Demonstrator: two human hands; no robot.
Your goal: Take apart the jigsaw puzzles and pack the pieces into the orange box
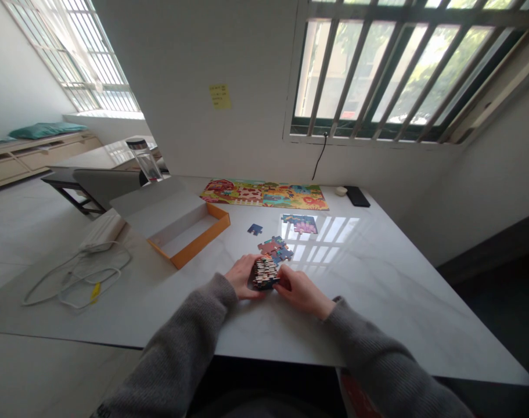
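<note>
A thick stack of jigsaw puzzle pieces (265, 273) stands low over the white table, its layered edges showing. My left hand (244, 277) wraps round the stack's left side. At the lower right of the stack, my right hand (299, 290) has its fingers closed against the pieces; whether it pinches one of them is hard to see. Just beyond lie loose puzzle pieces (276, 248) in a small overlapping heap. A single dark blue piece (255, 229) rests apart to the left. Farther off, a joined puzzle section (299, 223) shows blue and pink.
An open orange-edged box (203, 239) sits to the left. Two colourful picture sheets (264, 194) lie along the wall. A black phone (357, 196) and a small white object (341, 191) are at the back right. A white cable (111, 270) coils on the far left.
</note>
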